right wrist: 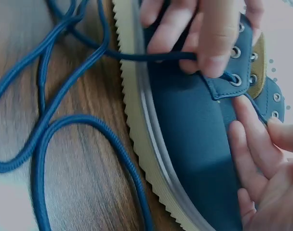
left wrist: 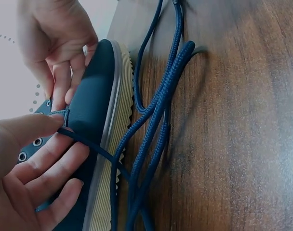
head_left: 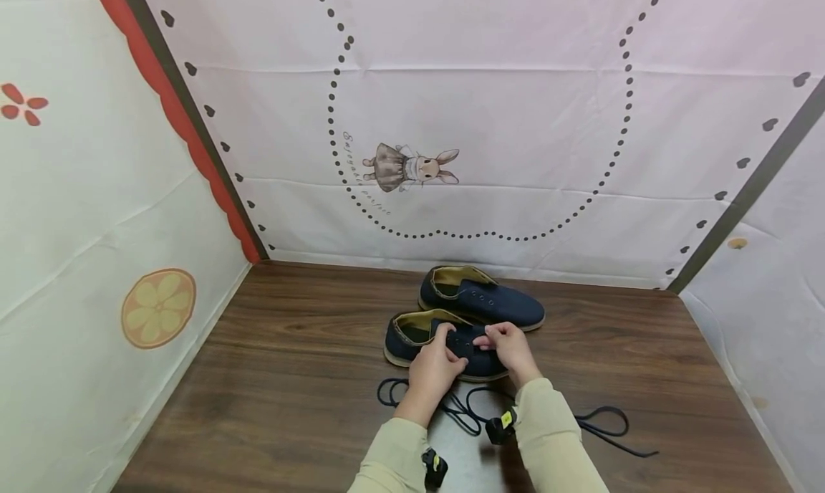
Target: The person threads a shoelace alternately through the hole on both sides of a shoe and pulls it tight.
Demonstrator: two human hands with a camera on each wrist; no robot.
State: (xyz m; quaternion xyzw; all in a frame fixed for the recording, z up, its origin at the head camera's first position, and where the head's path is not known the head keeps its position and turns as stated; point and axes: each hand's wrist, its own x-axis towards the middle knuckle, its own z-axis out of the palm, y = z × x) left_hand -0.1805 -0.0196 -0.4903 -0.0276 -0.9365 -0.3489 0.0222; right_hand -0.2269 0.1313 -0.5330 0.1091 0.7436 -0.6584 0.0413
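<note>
A navy lace-up shoe (head_left: 402, 346) with a cream sole lies on the wooden floor, toe to the right, under both hands. My left hand (head_left: 433, 370) pinches a dark blue shoelace (right wrist: 132, 57) between thumb and finger, close beside the lowest eyelet (right wrist: 236, 80) on the near flap. That lace passes through this eyelet. On the far side of the lacing, my right hand (head_left: 513, 351) pinches the lace where it comes out from under the flap, its other fingers lying along the shoe's upper. The remaining eyelets (right wrist: 235, 52) that show on the near flap have no lace in them.
A second navy shoe (head_left: 512, 305) without a visible lace stands behind the first, near the printed cloth wall (head_left: 515, 156). Loose lace coils (left wrist: 161, 96) lie on the wooden floor (head_left: 290, 378) beside the near sole and extend right. A pale patch (head_left: 454, 443) shows between the forearms.
</note>
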